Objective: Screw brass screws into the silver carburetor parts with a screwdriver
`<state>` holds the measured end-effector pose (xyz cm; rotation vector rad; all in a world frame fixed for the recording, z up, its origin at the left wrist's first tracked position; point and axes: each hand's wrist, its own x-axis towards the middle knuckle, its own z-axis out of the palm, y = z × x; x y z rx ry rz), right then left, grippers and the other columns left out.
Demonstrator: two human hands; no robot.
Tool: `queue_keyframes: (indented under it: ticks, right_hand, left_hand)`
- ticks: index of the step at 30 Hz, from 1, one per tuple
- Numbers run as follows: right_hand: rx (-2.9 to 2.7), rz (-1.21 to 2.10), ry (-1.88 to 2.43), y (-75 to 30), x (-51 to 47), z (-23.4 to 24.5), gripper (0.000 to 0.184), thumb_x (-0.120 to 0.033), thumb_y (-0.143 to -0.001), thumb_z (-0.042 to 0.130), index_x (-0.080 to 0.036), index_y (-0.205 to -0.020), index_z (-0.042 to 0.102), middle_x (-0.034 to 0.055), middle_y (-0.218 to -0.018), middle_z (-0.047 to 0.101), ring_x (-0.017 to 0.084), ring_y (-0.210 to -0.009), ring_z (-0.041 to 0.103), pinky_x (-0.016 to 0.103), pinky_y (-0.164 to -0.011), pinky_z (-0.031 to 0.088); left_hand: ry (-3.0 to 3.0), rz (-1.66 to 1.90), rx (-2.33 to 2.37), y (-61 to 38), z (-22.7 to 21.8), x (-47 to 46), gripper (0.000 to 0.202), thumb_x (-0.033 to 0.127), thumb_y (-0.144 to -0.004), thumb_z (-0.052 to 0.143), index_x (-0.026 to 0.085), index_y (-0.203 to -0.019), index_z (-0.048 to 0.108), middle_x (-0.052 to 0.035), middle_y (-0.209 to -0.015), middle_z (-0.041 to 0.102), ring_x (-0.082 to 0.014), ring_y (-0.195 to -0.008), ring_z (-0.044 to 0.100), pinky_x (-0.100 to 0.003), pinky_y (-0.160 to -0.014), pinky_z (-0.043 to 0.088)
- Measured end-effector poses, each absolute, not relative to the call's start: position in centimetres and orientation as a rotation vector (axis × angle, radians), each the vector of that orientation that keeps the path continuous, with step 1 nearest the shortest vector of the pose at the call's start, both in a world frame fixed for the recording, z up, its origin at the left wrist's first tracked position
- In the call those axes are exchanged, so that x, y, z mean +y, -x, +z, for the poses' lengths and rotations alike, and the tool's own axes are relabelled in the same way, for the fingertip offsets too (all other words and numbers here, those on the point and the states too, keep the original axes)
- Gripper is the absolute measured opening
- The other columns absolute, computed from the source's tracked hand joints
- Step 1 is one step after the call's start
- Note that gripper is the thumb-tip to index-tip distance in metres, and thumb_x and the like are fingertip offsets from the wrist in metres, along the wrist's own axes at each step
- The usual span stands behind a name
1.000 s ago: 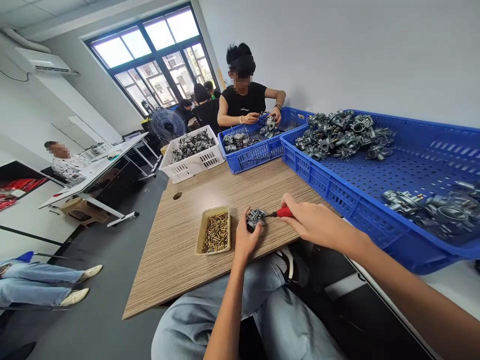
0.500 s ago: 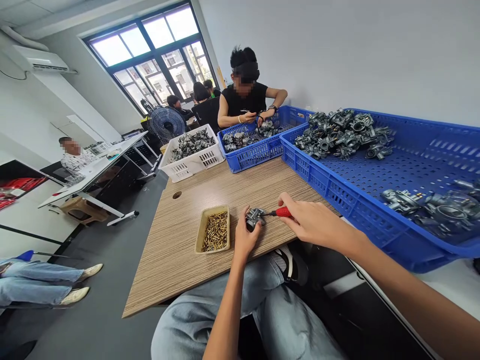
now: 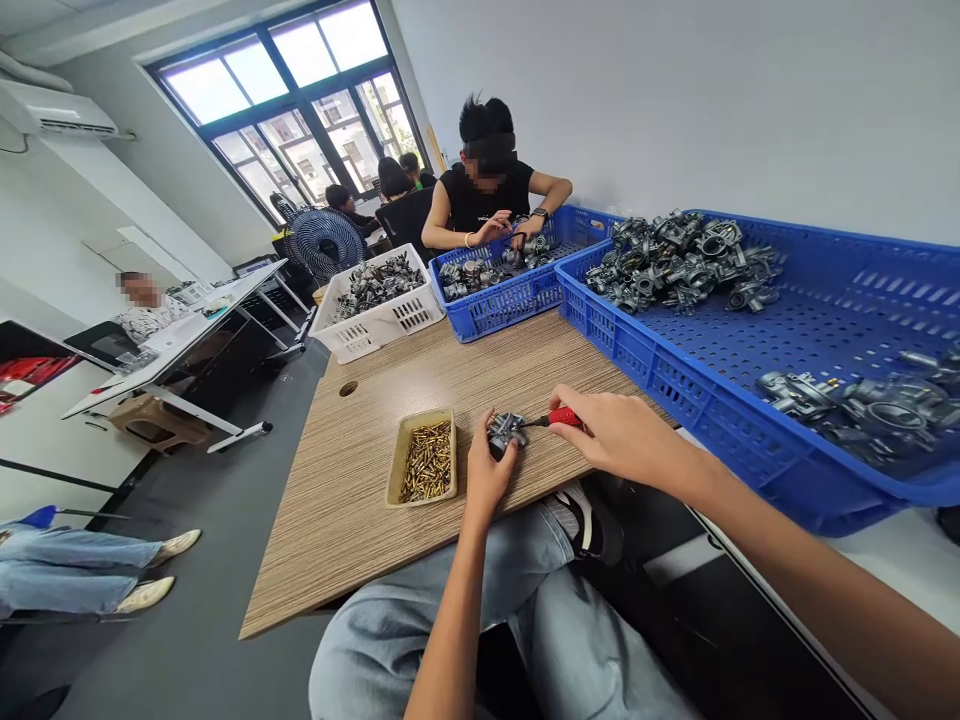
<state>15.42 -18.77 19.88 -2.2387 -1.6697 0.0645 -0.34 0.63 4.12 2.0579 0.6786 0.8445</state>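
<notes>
My left hand (image 3: pixel 487 470) is closed around a small grey metal carburetor part (image 3: pixel 507 431), holding it down on the wooden table (image 3: pixel 352 480) near its front edge. My right hand (image 3: pixel 615 435) grips a red-handled screwdriver (image 3: pixel 562 417) whose tip points left into the part. A shallow tan tray of brass screws (image 3: pixel 421 460) lies just left of my left hand.
A big blue crate (image 3: pixel 675 390) on my right holds piles of metal carburetor parts (image 3: pixel 679 262). Further back stand a second blue crate (image 3: pixel 510 300) and a white basket (image 3: pixel 379 320) of parts. A person in a black top works at the far end; a fan (image 3: pixel 319 245) and other seated people are beyond.
Both hands stay on the part and screwdriver with almost no shift. The view has tilted slightly. The person at the far end has moved their hands over the blue crate.
</notes>
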Motion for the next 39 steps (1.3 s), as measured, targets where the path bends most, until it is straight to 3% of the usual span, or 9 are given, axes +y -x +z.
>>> queue_keyframes:
  ticks: [10, 14, 26, 34, 39]
  right_hand:
    - [-1.642, 0.031, 2.153, -16.7, -19.4, 20.9, 0.016, -0.027, -0.107, 0.053, -0.026, -0.113, 0.068, 0.0005, -0.103, 0.078, 0.021, -0.092, 0.073, 0.029, -0.07, 0.036]
    - [-1.702, 0.055, 2.12, -16.6, -18.8, 20.1, 0.018, -0.024, -0.106, 0.051, -0.027, -0.11, 0.069, 0.0003, -0.104, 0.079, 0.022, -0.095, 0.073, 0.029, -0.071, 0.037]
    - [-1.73, 0.062, 2.115, -17.1, -18.4, 19.1, 0.031, -0.026, -0.107, 0.05, -0.031, -0.13, 0.071, 0.0044, -0.115, 0.079, 0.023, -0.105, 0.073, 0.029, -0.083, 0.047]
    - [-1.758, 0.043, 2.181, -16.8, -18.5, 19.4, 0.026, -0.029, -0.109, 0.048, -0.028, -0.118, 0.072, 0.0042, -0.11, 0.08, 0.023, -0.102, 0.074, 0.029, -0.077, 0.044]
    - [-1.805, 0.003, 2.197, -16.8, -18.5, 19.3, 0.026, -0.021, -0.109, 0.047, -0.027, -0.119, 0.071, 0.0025, -0.112, 0.079, 0.023, -0.103, 0.074, 0.03, -0.075, 0.043]
  left_hand:
    - [-1.987, 0.891, 0.815, 0.1, 3.9, 0.7, 0.07, 0.047, -0.1, 0.066, 0.022, -0.161, 0.044, -0.0141, -0.149, 0.066, -0.0283, -0.138, 0.062, -0.045, -0.121, 0.045]
    - [-1.995, 0.898, 0.797, 0.2, 4.0, 0.7, 0.067, 0.049, -0.1, 0.064, 0.021, -0.159, 0.048, -0.0134, -0.155, 0.062, -0.0284, -0.143, 0.059, -0.044, -0.123, 0.043]
    - [-1.986, 0.891, 0.818, 0.2, 4.2, 0.6, 0.066, 0.048, -0.103, 0.06, 0.019, -0.161, 0.047, -0.0139, -0.155, 0.062, -0.0271, -0.141, 0.06, -0.042, -0.122, 0.044]
    - [-1.999, 0.905, 0.837, 0.2, 4.6, 0.4, 0.054, 0.046, -0.105, 0.057, 0.019, -0.152, 0.055, -0.0131, -0.145, 0.07, -0.0258, -0.131, 0.067, -0.039, -0.115, 0.049]
    - [-2.011, 0.897, 0.815, 0.3, 4.7, 0.4, 0.051, 0.045, -0.106, 0.056, 0.02, -0.15, 0.056, -0.013, -0.142, 0.071, -0.0259, -0.129, 0.067, -0.04, -0.114, 0.049]
